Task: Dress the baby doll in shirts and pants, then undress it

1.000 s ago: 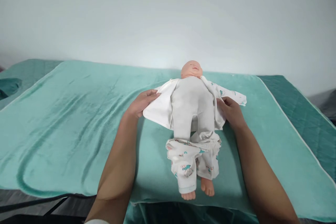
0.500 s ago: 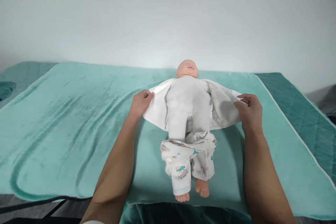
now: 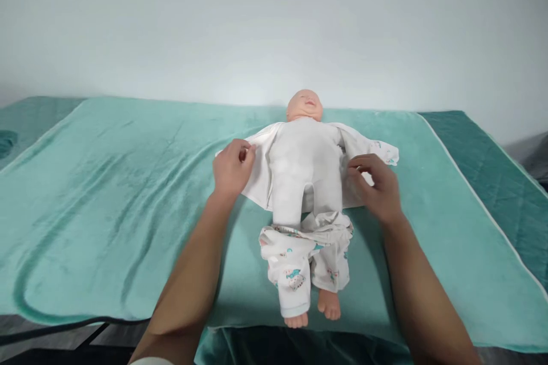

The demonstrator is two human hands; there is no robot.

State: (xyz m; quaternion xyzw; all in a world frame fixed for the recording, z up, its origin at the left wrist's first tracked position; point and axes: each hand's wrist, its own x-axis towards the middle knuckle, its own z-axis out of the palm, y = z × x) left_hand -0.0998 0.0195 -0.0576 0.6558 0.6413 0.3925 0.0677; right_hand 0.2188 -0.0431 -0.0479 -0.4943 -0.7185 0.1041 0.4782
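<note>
A baby doll [image 3: 306, 148] lies on its back, its head toward the wall. Its white cloth body shows between the spread front panels of a white baby jacket [image 3: 259, 179]. Patterned baby trousers [image 3: 291, 256] are bunched around the lower legs, with both bare feet sticking out. My left hand [image 3: 233, 165] is over the jacket's left panel, its fingers loosely curled and thumb apart. My right hand [image 3: 379, 185] hovers at the right panel, thumb and fingers parted. Beyond it lies a printed sleeve [image 3: 385, 152].
A light green plush blanket [image 3: 107, 199] covers the bed, wrinkled on the left. Darker quilted fabric [image 3: 483, 171] shows at the right. A white wall [image 3: 274, 28] stands behind. At the lower left runs a dark bar [image 3: 77, 326].
Both hands have let go of the jacket's outer edges. My right hand has moved inward toward the doll, uncovering the printed sleeve; my left has shifted slightly inward. The view has tilted slightly.
</note>
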